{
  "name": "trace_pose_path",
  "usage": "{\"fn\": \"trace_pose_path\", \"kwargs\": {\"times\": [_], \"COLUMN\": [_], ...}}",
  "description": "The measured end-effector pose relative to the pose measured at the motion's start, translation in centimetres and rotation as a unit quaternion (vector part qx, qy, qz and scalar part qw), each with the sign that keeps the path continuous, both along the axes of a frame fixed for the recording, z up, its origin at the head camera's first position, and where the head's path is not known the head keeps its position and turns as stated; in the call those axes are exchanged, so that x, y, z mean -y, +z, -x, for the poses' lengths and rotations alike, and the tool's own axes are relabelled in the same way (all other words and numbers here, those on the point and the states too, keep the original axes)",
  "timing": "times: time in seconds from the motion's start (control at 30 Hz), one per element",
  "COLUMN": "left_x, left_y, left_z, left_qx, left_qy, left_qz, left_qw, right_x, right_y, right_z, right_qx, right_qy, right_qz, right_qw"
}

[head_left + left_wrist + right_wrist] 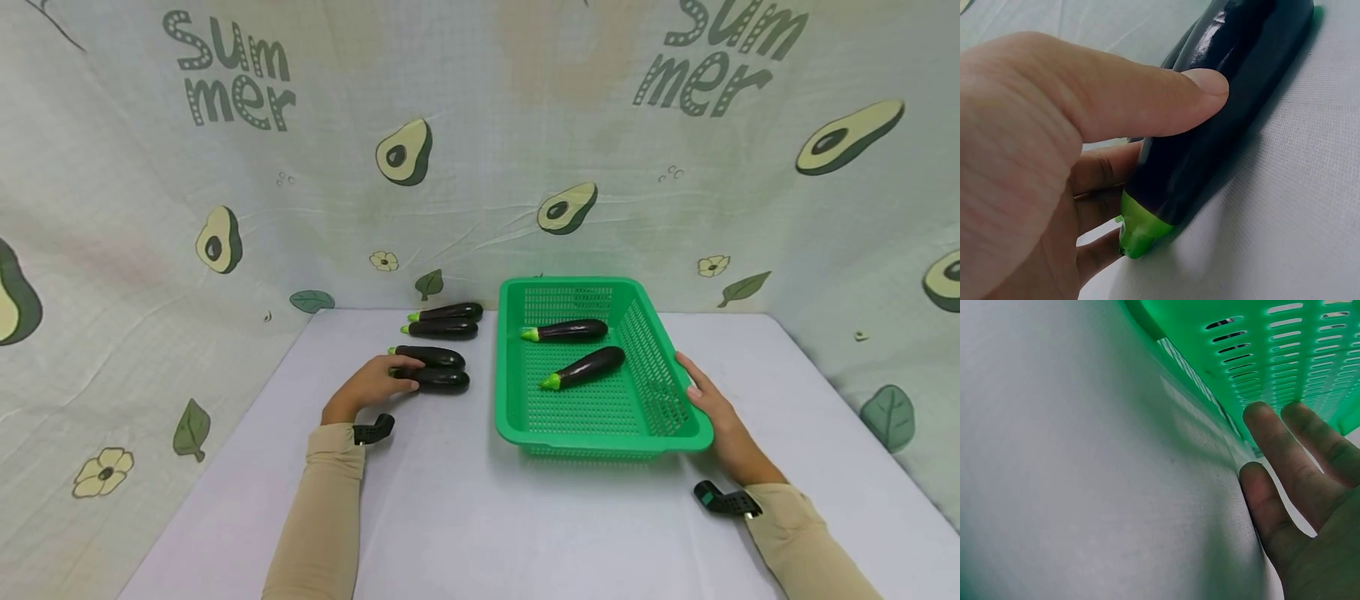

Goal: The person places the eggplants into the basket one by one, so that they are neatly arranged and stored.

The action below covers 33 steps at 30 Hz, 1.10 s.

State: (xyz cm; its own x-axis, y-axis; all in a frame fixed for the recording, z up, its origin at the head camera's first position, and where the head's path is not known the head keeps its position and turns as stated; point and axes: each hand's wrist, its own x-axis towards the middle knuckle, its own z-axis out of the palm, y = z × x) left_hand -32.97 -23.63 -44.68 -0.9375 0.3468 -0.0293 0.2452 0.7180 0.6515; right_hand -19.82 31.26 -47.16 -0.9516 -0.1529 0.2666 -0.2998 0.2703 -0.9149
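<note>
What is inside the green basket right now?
Two eggplants lie apart on the green basket floor, stems pointing left. The near wall hides a strip of the floor behind it.

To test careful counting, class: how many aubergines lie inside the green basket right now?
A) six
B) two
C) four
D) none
B: the head view shows two aubergines lying inside the green basket, while four more lie outside on the table by the left hand.
</note>
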Motion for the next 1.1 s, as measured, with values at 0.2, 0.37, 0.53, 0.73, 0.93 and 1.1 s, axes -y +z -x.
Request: {"fn": "trace_pose_path", "kwargs": {"times": [0.2,0.37,0.53,0.73,0.93,1.1], "left_x": [0.06,0.20,0.22,0.31,0.39,0.41], "left_y": [0.16,0.42,0.66,0.69,0.59,0.68], "left_z": [-0.06,0.04,0.08,0.02,0.01,-0.05], "left_qx": [-0.003,-0.003,-0.002,-0.002,0.005,0.003], "left_qy": [0.000,-0.004,-0.010,-0.016,-0.012,-0.013], "left_qz": [0.005,-0.003,-0.015,-0.020,-0.023,-0.032], "left_qw": [1.0000,1.0000,0.9998,0.9997,0.9996,0.9994], "right_x": [0.08,0.15,0.05,0.03,0.01,-0.08], "right_y": [0.14,0.07,0.01,0.02,-0.14,-0.09], "right_z": [0.09,0.05,-0.02,0.02,0.15,0.15], "right_qx": [0.005,0.000,0.003,0.006,0.003,0.001], "right_qy": [0.001,-0.002,-0.003,-0.001,0.002,0.000], "right_qz": [0.006,0.002,0.001,0.007,0.009,-0.001], "right_qw": [1.000,1.000,1.000,1.000,1.000,1.000]}}
